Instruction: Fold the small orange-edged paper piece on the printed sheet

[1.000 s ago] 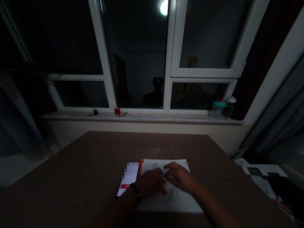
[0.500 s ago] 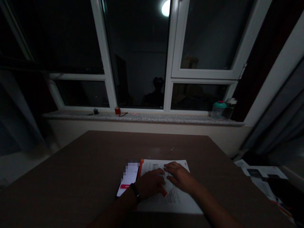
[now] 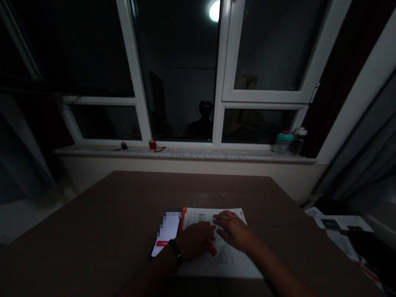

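Observation:
A printed booklet or sheet (image 3: 238,266) with an orange left edge lies on the table beneath both hands. My left hand (image 3: 194,239), with a dark band at its wrist, rests over the page with fingers curled. From under its thumb side sticks out a small orange-red strip (image 3: 213,250); its kind and its other end are hidden. My right hand (image 3: 233,229) lies low on the page, fingers stretched toward the left fingertips. Something pale between the fingertips is too dim to make out. Left of the page is a phone (image 3: 167,233) with a lit screen.
The brown table (image 3: 108,218) reaches to the wall under the window. On the stone sill (image 3: 216,153) stand a small dark bottle (image 3: 124,145), a red jar (image 3: 152,144) and a teal-lidded bottle (image 3: 284,142). Papers (image 3: 343,225) lie at the right, beyond the table edge.
The view has shifted very slightly. Both hands keep nearly the same place on the page, with only small finger movement.

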A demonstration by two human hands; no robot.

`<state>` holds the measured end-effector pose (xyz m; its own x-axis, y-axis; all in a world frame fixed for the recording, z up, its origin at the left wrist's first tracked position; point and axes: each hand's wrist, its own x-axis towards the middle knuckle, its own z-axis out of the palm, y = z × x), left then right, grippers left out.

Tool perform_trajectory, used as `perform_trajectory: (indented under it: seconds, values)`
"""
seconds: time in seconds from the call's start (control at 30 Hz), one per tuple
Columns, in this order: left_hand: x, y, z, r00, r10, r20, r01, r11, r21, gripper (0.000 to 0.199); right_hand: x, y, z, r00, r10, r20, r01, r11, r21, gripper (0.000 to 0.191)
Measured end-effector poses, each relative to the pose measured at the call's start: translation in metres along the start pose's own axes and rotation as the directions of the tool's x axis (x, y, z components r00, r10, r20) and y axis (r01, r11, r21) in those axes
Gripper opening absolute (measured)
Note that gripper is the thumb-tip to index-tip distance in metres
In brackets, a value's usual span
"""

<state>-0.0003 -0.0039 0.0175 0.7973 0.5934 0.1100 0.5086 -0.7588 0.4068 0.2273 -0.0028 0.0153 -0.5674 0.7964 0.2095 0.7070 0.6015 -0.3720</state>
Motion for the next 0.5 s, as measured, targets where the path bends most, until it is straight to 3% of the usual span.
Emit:
perform_trajectory:
  seconds: [0.3, 0.5]
  values:
    - [-0.0009, -0.0012, 0.0006, 1.0, -0.014, 0.005, 0.014, 1.0, 0.002, 0.03, 0.0005, 0.001, -0.0026, 0.994, 0.074, -0.084, -0.075, 0.997, -0.017, 0.042]
    - [0.0004, 0.0027, -0.0003, 0.995, -0.098, 0.011, 0.097, 0.995, 0.037, 0.045, 0.0029, 0.0017, 0.0027, 0.998, 0.024, -0.063, -0.025, 1.0, -0.011, 0.041]
